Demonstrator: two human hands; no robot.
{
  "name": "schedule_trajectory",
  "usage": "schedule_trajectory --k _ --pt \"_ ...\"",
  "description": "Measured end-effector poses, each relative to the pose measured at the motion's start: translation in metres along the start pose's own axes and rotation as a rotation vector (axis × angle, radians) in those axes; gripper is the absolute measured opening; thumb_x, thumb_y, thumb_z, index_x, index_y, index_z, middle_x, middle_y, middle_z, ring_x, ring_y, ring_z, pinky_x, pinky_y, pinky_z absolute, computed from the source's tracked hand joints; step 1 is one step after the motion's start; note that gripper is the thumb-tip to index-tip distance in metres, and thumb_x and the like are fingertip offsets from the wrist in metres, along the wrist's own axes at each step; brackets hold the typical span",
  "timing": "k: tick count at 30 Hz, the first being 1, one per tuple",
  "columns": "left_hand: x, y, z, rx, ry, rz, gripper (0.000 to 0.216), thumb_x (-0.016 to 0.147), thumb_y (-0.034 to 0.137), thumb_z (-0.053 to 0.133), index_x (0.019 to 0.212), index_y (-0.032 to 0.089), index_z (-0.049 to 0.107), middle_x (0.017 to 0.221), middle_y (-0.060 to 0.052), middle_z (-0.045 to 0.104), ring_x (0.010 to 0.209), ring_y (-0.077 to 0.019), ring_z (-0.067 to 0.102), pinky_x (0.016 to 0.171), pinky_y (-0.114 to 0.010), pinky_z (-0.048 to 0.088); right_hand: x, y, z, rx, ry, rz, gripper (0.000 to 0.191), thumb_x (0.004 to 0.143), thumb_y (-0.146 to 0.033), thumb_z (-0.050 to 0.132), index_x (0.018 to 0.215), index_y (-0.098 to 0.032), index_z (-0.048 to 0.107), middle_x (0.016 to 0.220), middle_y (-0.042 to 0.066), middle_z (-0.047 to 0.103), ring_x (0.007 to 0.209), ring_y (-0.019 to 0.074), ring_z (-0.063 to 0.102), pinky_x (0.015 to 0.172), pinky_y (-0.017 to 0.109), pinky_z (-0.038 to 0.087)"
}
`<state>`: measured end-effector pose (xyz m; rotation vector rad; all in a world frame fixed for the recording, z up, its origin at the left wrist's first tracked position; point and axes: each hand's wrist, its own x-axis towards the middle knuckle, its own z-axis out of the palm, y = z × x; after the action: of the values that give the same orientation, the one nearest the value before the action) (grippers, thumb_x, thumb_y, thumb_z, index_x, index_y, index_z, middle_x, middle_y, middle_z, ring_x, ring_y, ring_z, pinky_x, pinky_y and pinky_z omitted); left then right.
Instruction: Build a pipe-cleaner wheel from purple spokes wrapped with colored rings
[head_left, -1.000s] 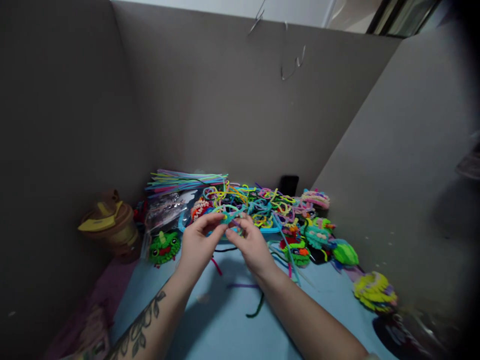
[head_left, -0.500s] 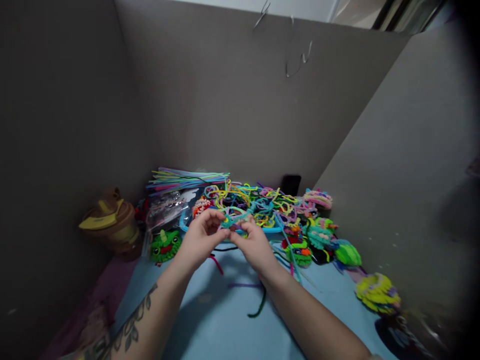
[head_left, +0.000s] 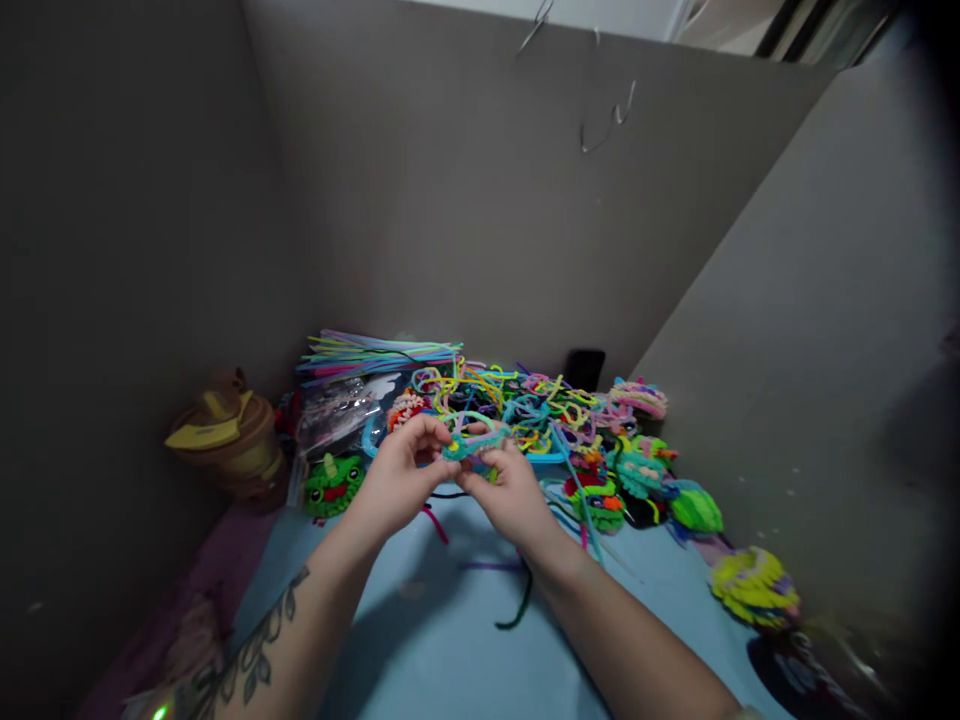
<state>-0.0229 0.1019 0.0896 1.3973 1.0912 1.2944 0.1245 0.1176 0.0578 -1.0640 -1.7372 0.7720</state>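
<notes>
Between both hands, above the near edge of the tray, is a small teal pipe cleaner piece (head_left: 472, 443) with a yellow spot and a pale loop. My left hand (head_left: 405, 470) pinches its left end between thumb and fingers. At the other end, my right hand (head_left: 510, 490) is closed on it, thumb toward the left. Fingers cover part of the piece, so its full shape is hidden. Just behind it, a blue tray (head_left: 367, 440) holds a tangle of bent pipe cleaners (head_left: 559, 405) in many colours.
Straight pipe cleaners (head_left: 382, 350) lie at the back left above a clear plastic bag (head_left: 334, 415). A green fuzzy figure (head_left: 334, 487) and a brown tumbler (head_left: 229, 440) stand left. Several fuzzy figures line the right, including a yellow one (head_left: 754, 588). A phone (head_left: 584, 369) leans at the back wall.
The teal piece has turned slightly in my fingers, so more of its length and pale loop shows. My right fingers have shifted a little. The whole view has moved slightly.
</notes>
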Motion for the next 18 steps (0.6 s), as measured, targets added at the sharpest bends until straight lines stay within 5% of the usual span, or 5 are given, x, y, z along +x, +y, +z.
schedule_trajectory --k 9,18 --pt "0.003 -0.007 -0.001 0.044 -0.031 0.106 0.025 0.068 0.014 0.066 0.09 0.019 0.054 0.076 0.002 0.056 0.071 -0.0114 0.055 0.064 -0.022 0.044 0.008 0.004 -0.003 -0.014 -0.091 -0.062 0.009 0.074 -0.026 0.065 0.079 -0.022 0.071 0.106 0.005 0.062 0.105 0.0248 0.05 0.097 0.043 0.035" --pt "0.009 -0.007 -0.017 -0.023 0.127 0.085 0.03 0.067 0.027 0.073 0.092 0.017 0.059 0.064 0.004 0.057 0.06 -0.01 0.056 0.057 -0.02 0.043 -0.007 0.0 -0.027 0.114 -0.037 0.019 0.025 0.073 -0.023 0.063 0.098 -0.022 0.061 0.129 0.009 0.044 0.121 0.0217 0.043 0.088 0.033 0.044"
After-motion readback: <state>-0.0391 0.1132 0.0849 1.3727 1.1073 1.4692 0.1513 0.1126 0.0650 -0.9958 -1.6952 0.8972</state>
